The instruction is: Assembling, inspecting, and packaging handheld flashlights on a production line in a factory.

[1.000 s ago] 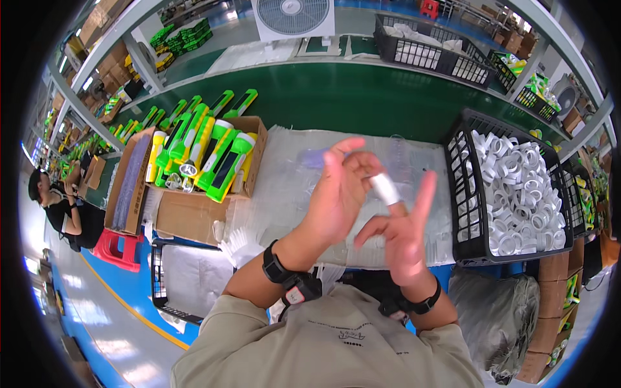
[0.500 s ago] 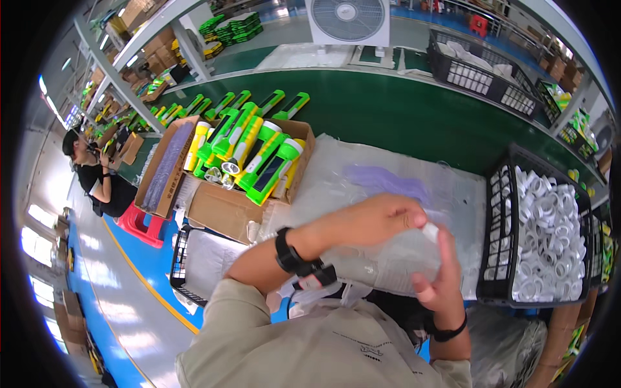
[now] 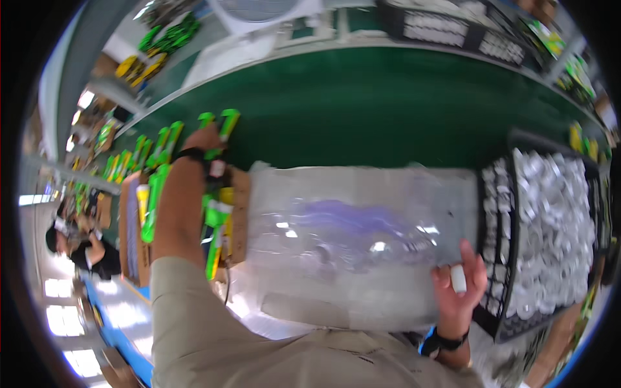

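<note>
My left hand (image 3: pixel 204 138) reaches out over the far edge of a cardboard box (image 3: pixel 240 210), among green-and-yellow flashlights (image 3: pixel 229 123) lying on the green work surface. Its fingers are blurred and partly hidden, so I cannot tell whether they grip one. More flashlights (image 3: pixel 154 202) stand in the box under my left forearm. On the right, my right hand (image 3: pixel 460 284) is raised palm up above the near right part of a plastic-covered mat, fingers partly curled around a small white plastic ring (image 3: pixel 458 279). Beside it stands a black crate (image 3: pixel 497 258) full of similar white rings (image 3: pixel 550 233).
Clear plastic with a purple patch (image 3: pixel 349 216) covers the mat (image 3: pixel 284 301) in front of me. Beyond it runs the green surface (image 3: pixel 349 110). A black crate (image 3: pixel 446 29) stands on the far ledge. Another person (image 3: pixel 97 255) sits at the far left.
My left hand has left my right hand and swung far left to the flashlights. My right hand has moved slightly right and lower, keeping the white ring. The view has turned and shifted.
</note>
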Tool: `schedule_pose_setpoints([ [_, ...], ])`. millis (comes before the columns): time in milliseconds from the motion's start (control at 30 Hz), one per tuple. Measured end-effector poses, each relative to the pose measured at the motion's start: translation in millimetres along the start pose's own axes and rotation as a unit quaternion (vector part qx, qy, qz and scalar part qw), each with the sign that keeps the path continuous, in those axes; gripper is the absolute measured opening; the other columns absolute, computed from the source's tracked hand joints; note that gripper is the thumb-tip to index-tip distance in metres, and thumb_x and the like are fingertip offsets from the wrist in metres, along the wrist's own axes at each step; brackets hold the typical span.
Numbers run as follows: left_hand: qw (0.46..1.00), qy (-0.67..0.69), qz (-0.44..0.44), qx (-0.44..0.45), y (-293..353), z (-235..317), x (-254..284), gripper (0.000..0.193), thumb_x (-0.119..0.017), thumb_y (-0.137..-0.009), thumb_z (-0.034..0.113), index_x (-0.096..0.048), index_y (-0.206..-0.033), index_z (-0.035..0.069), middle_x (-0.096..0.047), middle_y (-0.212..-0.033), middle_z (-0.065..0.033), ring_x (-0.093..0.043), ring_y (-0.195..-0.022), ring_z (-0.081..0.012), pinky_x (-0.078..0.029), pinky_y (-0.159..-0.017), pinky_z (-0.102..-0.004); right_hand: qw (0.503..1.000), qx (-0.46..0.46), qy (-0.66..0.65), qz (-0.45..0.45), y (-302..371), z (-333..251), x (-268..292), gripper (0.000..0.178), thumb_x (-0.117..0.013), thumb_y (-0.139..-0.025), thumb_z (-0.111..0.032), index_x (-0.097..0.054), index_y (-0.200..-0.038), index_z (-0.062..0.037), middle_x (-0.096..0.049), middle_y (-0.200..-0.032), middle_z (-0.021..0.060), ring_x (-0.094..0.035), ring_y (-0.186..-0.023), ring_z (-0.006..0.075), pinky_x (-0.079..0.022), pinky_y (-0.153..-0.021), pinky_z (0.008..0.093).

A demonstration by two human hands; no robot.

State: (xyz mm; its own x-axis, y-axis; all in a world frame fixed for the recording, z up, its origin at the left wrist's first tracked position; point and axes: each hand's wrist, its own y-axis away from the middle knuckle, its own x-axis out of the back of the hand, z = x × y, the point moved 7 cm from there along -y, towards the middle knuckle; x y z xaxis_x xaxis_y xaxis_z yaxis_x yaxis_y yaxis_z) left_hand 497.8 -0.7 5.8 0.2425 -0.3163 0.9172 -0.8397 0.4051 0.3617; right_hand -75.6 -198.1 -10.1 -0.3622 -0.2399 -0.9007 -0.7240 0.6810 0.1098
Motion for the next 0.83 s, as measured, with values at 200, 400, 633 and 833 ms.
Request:
schedule_pose_setpoints([
  [200,0.989,0.036,0.133,-0.053,34.3,-28.0,53.6,0.08,-0.07,-0.067,0.024,-0.032,-0.133,0.002,-0.056,-0.114,-0.0259,-0.055,-0.107,-0.037,-0.044,-0.089,-0.0399,0.992,-0.012,-0.048,-0.119,-28.0,1.6,-39.7,0.052,-0.04,-0.089,-0.036,-0.041,-0.134,-0.0115,-0.05,-0.068,0.0015,-0.046,-0.075,0.0197,-0.037,-0.081,0.0378],
  [400,0.93,0.246,0.195,-0.193,261.7,76.3,84.4,0.07,-0.069,-0.076,0.022,-0.034,-0.136,0.016,-0.055,-0.107,-0.0239,-0.057,-0.094,-0.029,-0.044,-0.083,-0.0343,0.98,0.007,-0.048,-0.193,17.9,-4.9,-68.7,0.06,-0.048,-0.084,-0.037,-0.034,-0.138,-0.0143,-0.056,-0.088,0.003,-0.046,-0.087,0.0205,-0.036,-0.082,0.0368],
  [633,0.713,0.629,-0.061,-0.302,422.8,128.6,-19.5,0.073,-0.066,-0.082,0.011,-0.022,-0.14,0.009,-0.058,-0.1,-0.0098,-0.056,-0.086,-0.0169,-0.043,-0.078,-0.0283,0.966,-0.004,-0.014,-0.257,74.6,0.6,-103.9,0.085,-0.051,-0.081,-0.053,-0.009,-0.146,-0.0169,-0.012,-0.15,0.016,-0.012,-0.138,0.0341,-0.02,-0.109,0.049],
  [833,0.58,0.737,-0.267,-0.222,436.8,155.7,-68.9,0.074,-0.059,-0.083,0.03,-0.017,-0.141,0.013,-0.057,-0.105,-0.0193,-0.064,-0.073,-0.0291,-0.053,-0.065,-0.0404,0.926,0.098,0.18,-0.317,86.3,21.5,-114.8,0.087,-0.056,-0.08,-0.051,-0.01,-0.146,-0.0187,-0.016,-0.149,0.0145,-0.014,-0.137,0.034,-0.02,-0.109,0.0486],
])
